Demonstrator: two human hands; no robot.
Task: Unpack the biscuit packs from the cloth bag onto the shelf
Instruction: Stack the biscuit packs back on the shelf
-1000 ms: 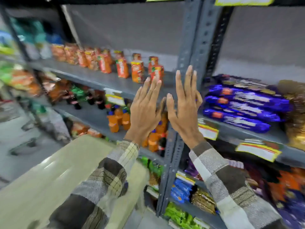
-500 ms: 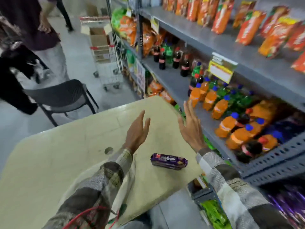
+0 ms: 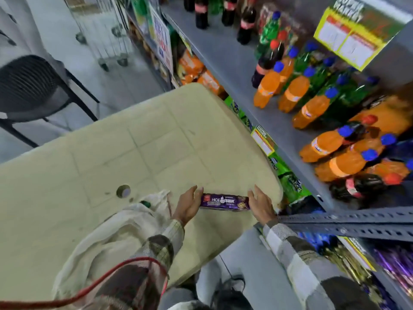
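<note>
A purple biscuit pack (image 3: 224, 201) lies flat on the pale table (image 3: 156, 142), close to its near right corner. My left hand (image 3: 187, 205) is at the pack's left end with its fingertips against it, fingers spread. At the pack's right end is my right hand (image 3: 260, 203), also with fingers apart, just touching or a little off it. The off-white cloth bag (image 3: 116, 231) lies crumpled on the table under my left forearm, something green showing at its mouth. More purple packs (image 3: 393, 262) lie on the grey shelf at the lower right.
The grey metal shelf (image 3: 245, 70) on the right carries orange bottles (image 3: 290, 95) and dark bottles (image 3: 245, 27). A black chair (image 3: 29, 86) and a wire trolley (image 3: 105, 30) stand on the floor beyond the table. A red cord (image 3: 107, 280) crosses my left sleeve.
My view has swung down from the shelf to the table. Both hands have dropped from shelf height to the two ends of the biscuit pack.
</note>
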